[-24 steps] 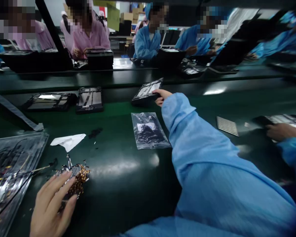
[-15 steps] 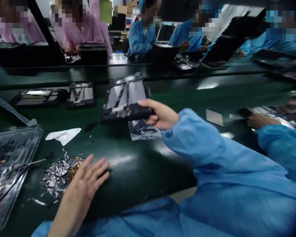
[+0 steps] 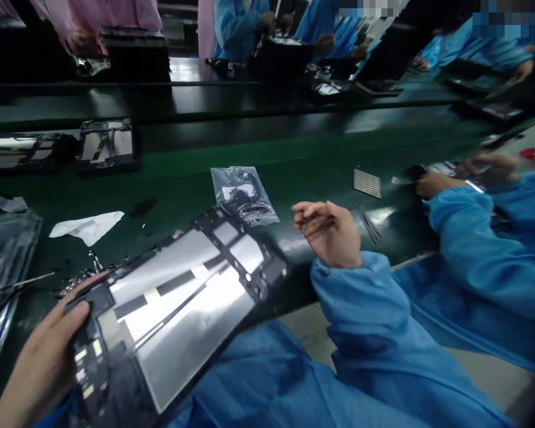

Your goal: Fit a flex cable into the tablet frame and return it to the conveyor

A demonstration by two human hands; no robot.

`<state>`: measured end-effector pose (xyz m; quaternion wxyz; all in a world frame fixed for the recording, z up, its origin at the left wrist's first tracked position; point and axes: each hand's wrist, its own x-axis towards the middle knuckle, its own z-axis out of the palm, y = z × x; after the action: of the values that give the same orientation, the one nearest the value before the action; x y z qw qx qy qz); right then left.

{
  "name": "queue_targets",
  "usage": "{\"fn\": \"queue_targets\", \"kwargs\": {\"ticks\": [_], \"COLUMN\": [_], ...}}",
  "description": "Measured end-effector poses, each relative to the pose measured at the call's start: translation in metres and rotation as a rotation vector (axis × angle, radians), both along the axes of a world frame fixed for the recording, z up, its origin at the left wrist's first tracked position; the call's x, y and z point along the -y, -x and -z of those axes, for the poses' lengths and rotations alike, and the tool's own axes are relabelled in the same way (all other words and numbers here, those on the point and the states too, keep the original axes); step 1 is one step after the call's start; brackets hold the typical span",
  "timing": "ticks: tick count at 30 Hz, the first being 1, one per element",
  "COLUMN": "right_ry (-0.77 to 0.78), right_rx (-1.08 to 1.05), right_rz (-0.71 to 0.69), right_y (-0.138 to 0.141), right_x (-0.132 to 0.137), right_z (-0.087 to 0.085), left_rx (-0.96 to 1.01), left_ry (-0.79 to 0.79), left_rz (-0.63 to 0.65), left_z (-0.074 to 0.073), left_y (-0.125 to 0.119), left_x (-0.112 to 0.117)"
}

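My left hand (image 3: 44, 356) grips the near left corner of a tablet back frame (image 3: 178, 303), a black frame with a silvery plate and black strips. The frame lies tilted across the near edge of the green belt (image 3: 303, 166) and over my lap. My right hand (image 3: 330, 235) hovers just right of the frame, fingers loosely curled, and holds nothing that I can see. A clear plastic bag of small black parts (image 3: 243, 193) lies on the belt beyond the frame.
A white scrap of paper (image 3: 87, 226) and loose foil bits (image 3: 78, 276) lie at left, beside a clear plastic tray (image 3: 0, 261). Two more frames (image 3: 107, 145) sit further back left. A co-worker's hands (image 3: 432, 184) work at right near a ribbed grey pad (image 3: 368, 183).
My right hand brought the frame from the belt toward me and let go of it. My left hand left the foil pile and took hold of the frame's near corner.
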<state>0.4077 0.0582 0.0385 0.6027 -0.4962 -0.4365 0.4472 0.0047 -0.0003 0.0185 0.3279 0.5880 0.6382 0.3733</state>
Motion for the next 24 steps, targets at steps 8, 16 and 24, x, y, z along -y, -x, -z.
{"fn": "queue_targets", "kwargs": {"ticks": [8, 16, 24], "right_ry": [0.131, -0.088, -0.099], "right_rx": [0.140, 0.504, 0.497], "right_rz": [0.038, 0.123, 0.101], "right_y": [0.009, 0.014, 0.023], "right_x": [-0.014, -0.019, -0.037], "right_z": [0.048, 0.072, 0.075], "left_rx": [-0.195, -0.521, -0.500], "left_ry": [0.054, -0.443, -0.456], "left_rz": [0.166, 0.344, 0.451], "left_z": [0.006, 0.016, 0.017], "left_y": [-0.015, -0.047, -0.059], "left_x": [-0.018, -0.009, -0.013]}}
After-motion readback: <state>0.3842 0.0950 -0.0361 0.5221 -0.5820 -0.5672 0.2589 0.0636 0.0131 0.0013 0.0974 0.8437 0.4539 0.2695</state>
